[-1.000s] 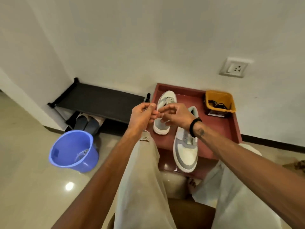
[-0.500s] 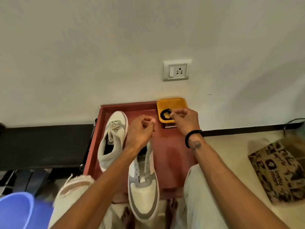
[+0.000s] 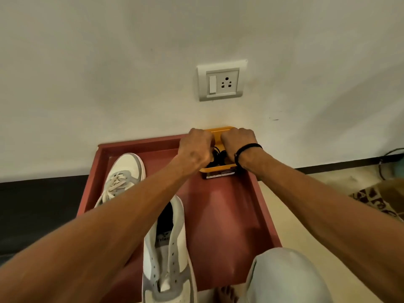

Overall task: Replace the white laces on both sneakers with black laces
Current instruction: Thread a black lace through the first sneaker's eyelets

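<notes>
Two white-and-grey sneakers lie on a red tray table [image 3: 220,215]. The far left sneaker [image 3: 129,169] carries white laces [image 3: 114,184]. The near sneaker [image 3: 168,256] has bare eyelets and no lace. At the tray's back right corner stands a yellow basket [image 3: 218,169] with black laces [image 3: 218,154] inside. My left hand [image 3: 194,147] and my right hand [image 3: 238,141] are both in the basket, fingers curled down onto the black laces, which show between them. My fingertips are hidden.
A wall socket [image 3: 222,83] is above the basket. A black shoe rack [image 3: 32,204] runs along the left. A patterned bag [image 3: 376,197] lies on the floor at right. My knee [image 3: 284,276] is by the tray's near right corner. A dark packet [image 3: 218,175] sits under the basket.
My left hand has left the unlaced sneaker and gone forward into the yellow basket beside my right hand. Both hands now close over the black laces. The view has swung and come closer.
</notes>
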